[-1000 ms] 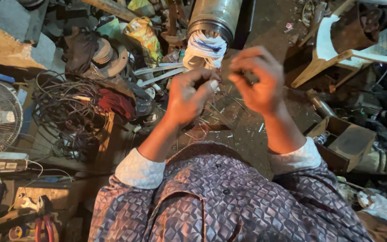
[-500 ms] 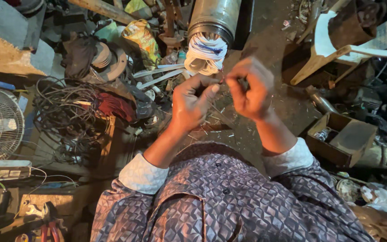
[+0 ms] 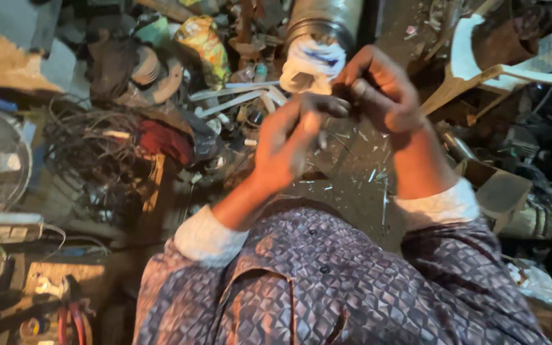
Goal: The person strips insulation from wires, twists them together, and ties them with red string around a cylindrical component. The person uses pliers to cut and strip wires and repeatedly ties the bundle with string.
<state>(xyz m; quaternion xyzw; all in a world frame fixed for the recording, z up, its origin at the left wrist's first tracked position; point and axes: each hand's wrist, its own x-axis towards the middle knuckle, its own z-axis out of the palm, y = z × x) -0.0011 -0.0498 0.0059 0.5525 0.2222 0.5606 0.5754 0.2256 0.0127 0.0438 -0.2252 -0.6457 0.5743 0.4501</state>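
Holding both hands up close together over the messy floor, the person is working on something very small. The left hand point(image 3: 289, 144) has its fingers pinched tight on a thin pale piece point(image 3: 322, 137), maybe a bit of wire or a small strip, but the picture is blurry and I cannot tell just what it is. The right hand point(image 3: 378, 89) is curled in a narrow grip right beside it, with its fingertips touching the same little piece or one joined to it. The piece sits up in the air between the two hands, not on the floor. It looks like the work is in the middle: the piece is picked up and being twisted or pulled, and it is not put down or fixed to anything yet. On the floor point(image 3: 352, 172) under the hands lie small pale scraps. Just past the hands is a metal cylinder point(image 3: 327, 16) with a white cloth point(image 3: 311, 61) stuffed in its end. Off to the left lies a tangle of dark wires point(image 3: 91, 147), and a white plastic chair point(image 3: 480, 70) is at the right.
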